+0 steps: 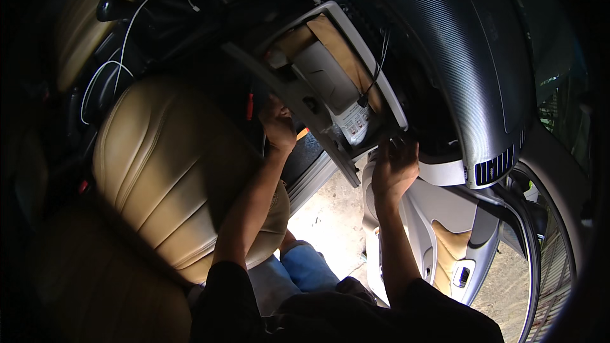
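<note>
A grey hinged panel (298, 98) hangs down from under the dark ribbed dashboard (457, 57), with a pale grey box (324, 73) and a white labelled part (353, 124) showing inside. A black cable (379, 67) runs down to that part. My left hand (278, 128) reaches into the dark footwell beside the panel's lower edge, fingers curled. Something orange (302, 133) shows next to it, and whether the hand holds it is hidden. My right hand (394, 166) is raised under the dashboard's lower rim, its fingertips touching the edge near the white part.
A tan leather seat (171, 165) fills the left. Behind it are a gear knob (111, 6) and loose white cables (127, 38). An air vent (497, 165) sits at the dashboard's end. The open door's grey and tan trim (445, 241) is at lower right, above sunlit ground (330, 216).
</note>
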{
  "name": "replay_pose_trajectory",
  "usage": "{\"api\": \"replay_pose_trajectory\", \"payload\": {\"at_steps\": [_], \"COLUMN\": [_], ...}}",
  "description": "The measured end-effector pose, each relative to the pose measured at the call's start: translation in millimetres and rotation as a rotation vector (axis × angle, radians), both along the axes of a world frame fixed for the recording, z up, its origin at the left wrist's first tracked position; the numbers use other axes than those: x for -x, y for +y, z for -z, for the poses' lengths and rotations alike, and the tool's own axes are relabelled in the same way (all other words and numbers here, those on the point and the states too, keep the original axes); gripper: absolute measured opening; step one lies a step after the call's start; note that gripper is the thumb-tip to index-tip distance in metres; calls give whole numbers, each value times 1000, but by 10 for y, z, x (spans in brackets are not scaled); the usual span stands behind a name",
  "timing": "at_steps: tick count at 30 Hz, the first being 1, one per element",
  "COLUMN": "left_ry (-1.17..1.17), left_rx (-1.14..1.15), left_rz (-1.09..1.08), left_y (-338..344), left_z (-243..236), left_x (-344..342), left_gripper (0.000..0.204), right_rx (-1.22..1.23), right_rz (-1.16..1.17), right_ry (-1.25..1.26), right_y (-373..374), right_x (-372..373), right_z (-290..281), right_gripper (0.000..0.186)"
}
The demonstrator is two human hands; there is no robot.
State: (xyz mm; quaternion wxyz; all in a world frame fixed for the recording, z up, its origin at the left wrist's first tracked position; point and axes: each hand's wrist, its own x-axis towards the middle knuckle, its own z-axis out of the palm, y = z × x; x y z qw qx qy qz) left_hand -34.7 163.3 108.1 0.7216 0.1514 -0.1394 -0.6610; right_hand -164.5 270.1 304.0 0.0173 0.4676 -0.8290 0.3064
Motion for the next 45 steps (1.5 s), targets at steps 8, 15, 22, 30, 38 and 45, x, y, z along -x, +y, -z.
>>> {"api": "replay_pose_trajectory", "payload": {"at_steps": [8,15,22,30,38,45], "left_ry": [363,372,186,-102,-182,-139], "left_rx": [-112,-152,81,77,149,225], "left_rz": [277,302,260,312,378,394], "left_y": [7,-95,-197,-252,-285,-312], "left_z": [186,229,194,-216,-266,-324], "left_x": [-44,-124,-251,-256,-326,-374], "left_gripper": [12,18,52,83,86,92], "right_rx": [-428,83,-221,-257,136,218], "right_rz": [90,-185,-235,-106,-191,-266], "right_ry": [414,564,343,524,473,739], "right_y": [-369,-755,-1319,-1428,-1398,-1281], "right_x": [36,-18,173,519,543,429], "right_z": [-362,-326,36,52,102,14], "right_gripper": [27,41,46,56,32,16]}}
